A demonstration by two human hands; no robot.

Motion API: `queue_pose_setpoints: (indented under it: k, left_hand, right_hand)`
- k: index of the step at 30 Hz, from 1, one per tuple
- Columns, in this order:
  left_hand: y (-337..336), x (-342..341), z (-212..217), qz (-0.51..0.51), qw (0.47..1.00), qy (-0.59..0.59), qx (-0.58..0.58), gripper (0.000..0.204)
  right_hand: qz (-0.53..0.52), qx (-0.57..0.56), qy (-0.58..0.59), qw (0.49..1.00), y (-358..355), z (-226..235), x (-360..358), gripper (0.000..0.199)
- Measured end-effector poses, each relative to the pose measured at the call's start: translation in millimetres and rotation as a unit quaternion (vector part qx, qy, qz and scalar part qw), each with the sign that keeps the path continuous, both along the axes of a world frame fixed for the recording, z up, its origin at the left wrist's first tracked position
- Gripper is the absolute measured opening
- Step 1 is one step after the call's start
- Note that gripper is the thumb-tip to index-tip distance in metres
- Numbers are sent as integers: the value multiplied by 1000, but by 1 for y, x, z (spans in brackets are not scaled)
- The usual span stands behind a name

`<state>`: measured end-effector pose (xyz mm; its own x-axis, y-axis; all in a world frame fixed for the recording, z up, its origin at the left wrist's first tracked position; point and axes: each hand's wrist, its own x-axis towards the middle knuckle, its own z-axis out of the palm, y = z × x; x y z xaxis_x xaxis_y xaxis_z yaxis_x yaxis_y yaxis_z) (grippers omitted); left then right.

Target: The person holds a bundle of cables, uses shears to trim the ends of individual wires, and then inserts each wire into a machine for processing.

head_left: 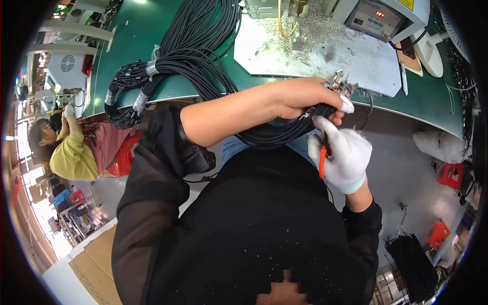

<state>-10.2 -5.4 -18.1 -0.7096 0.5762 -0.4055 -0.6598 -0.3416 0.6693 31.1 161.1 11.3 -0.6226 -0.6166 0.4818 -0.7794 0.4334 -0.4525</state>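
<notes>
A bundle of black cables (284, 133) is gripped in the bare left hand (300, 96), fingers closed round it just above the lap, off the green bench (168, 89). The cut ends, fitted with small metal terminals (341, 84), stick out past the thumb. The gloved right hand (341, 155) is clamped on an orange-handled tool (322, 161) (cutters, probably). The cables are judged limp and moderately heavy together; they are best held near the ends, not by the delicate terminals. The sheaths look matte and smooth, taped in coils further back.
</notes>
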Motion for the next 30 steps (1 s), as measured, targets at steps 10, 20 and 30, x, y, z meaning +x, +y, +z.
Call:
queue_pose_setpoints:
  k: [10,20,30]
  left_hand:
    - [2,-4,-26,-14,998,-65,-19,19]
    - [-18,4,-21,6,999,-21,-29,23]
    - [-68,52,31,11,988,103,-113,17]
  right_hand:
    - [-145,79,-85,983,-31,-8,8,27]
    - [-57,3,-87,995,-8,7,-11,16]
    - [36,-87,-133,987,-32,-4,-32,13]
